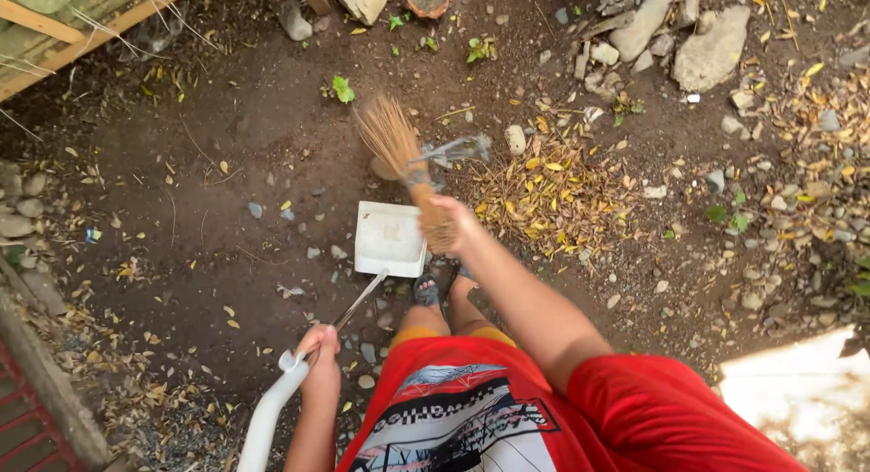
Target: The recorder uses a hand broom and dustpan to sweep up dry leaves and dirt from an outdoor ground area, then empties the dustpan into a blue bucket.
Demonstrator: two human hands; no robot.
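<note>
Right hand (456, 226): fingers closed around the bound handle of a straw broom (399, 150), bristles fanned over bare soil. Left hand (319, 343): fingers wrapped on the long handle of a white dustpan (390, 238), resting flat beside the yellow leaf pile (553, 196).

Right hand (456, 223) clenched on outstretched arm, left hand (317, 345) closed near hip

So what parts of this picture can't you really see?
Head view only:
- The broom bristles are blurred by motion.
- Right hand fingers are hidden round the broom handle.
- The dustpan looks washed out; any contents can't be told.
- The feet are mostly hidden by the red shirt.
- Left hand fingers wrap the dustpan handle, hidden.
</note>
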